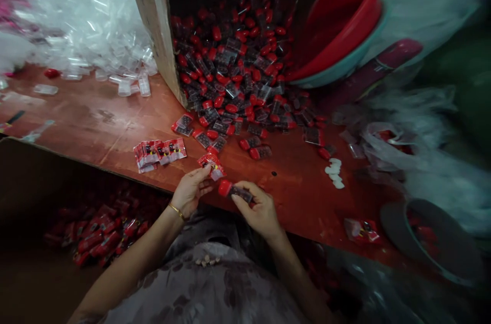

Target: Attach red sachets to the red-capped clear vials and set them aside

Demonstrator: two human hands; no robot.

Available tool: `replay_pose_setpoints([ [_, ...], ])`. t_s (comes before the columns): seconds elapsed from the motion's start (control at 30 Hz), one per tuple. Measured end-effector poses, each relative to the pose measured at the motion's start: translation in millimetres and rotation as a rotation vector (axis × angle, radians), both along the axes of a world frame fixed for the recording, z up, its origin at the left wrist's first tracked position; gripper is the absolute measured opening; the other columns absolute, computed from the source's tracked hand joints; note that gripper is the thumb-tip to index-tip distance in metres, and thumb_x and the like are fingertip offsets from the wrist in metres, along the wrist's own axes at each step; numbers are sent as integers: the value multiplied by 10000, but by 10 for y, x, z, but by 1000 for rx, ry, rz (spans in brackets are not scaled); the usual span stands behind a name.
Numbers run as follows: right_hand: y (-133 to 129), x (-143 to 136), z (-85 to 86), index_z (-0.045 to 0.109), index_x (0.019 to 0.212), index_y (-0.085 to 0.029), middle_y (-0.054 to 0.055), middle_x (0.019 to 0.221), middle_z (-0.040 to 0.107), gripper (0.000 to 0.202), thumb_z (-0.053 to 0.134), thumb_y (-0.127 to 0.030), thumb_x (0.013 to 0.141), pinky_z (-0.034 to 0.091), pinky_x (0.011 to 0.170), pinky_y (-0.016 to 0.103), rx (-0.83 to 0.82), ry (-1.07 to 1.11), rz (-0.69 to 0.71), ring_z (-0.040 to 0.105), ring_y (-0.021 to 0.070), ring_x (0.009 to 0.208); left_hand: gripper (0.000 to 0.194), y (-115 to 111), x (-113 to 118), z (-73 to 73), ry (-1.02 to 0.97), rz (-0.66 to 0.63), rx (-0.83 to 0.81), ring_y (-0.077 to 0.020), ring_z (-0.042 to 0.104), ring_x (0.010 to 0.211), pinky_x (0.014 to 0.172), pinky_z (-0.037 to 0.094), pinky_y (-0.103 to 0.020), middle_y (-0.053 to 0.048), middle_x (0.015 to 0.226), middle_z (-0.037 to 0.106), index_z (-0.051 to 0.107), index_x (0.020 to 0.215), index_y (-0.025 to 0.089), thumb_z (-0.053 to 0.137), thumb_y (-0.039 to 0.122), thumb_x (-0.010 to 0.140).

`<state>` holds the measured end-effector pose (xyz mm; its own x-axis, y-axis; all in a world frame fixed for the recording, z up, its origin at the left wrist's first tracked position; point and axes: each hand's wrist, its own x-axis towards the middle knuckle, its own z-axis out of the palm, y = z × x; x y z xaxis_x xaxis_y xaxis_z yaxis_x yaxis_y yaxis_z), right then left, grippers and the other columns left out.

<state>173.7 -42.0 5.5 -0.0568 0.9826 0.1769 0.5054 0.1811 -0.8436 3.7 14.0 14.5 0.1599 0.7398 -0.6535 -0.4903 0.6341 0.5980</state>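
Observation:
My left hand (192, 191), with a gold bangle at the wrist, pinches a small red printed packet (213, 164) over the table's front edge. Just right of it, my right hand (261, 207) grips a clear bottle (240, 193) of dark pieces, its red cap (224, 188) pointing left towards the packet. The bottle and the packet are close but apart. A stack of similar red packets (159, 153) lies on the table to the left. Behind my hands, many red-capped bottles (238, 73) spill from a cardboard box (153, 12).
On the reddish table (99, 117), clear empty containers (103, 22) pile up at the left. Red and teal basins (341, 22) lean at the back right. White discs (335, 173) and a grey bowl (433, 242) are at the right. Filled red packages (107, 229) lie below left.

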Motion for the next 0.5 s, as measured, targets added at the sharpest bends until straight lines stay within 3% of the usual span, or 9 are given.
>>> replay_pose_setpoints([
  [0.27,94,-108,-152,588,906,-188,-1,741,614,149,543,-289,805,435,516,204,-68,160,-71,541,103,570,420,-58,3,19,56,12,46,-121,616,596,607,456,-232,-38,684,692,660,711,136,826,423,452],
  [0.5,107,-215,-136,557,910,-186,-52,590,519,183,533,-342,816,403,428,192,-175,380,-96,465,68,417,403,-100,126,0,6,111,138,-91,591,592,647,460,-223,2,651,673,636,645,124,857,342,389],
])
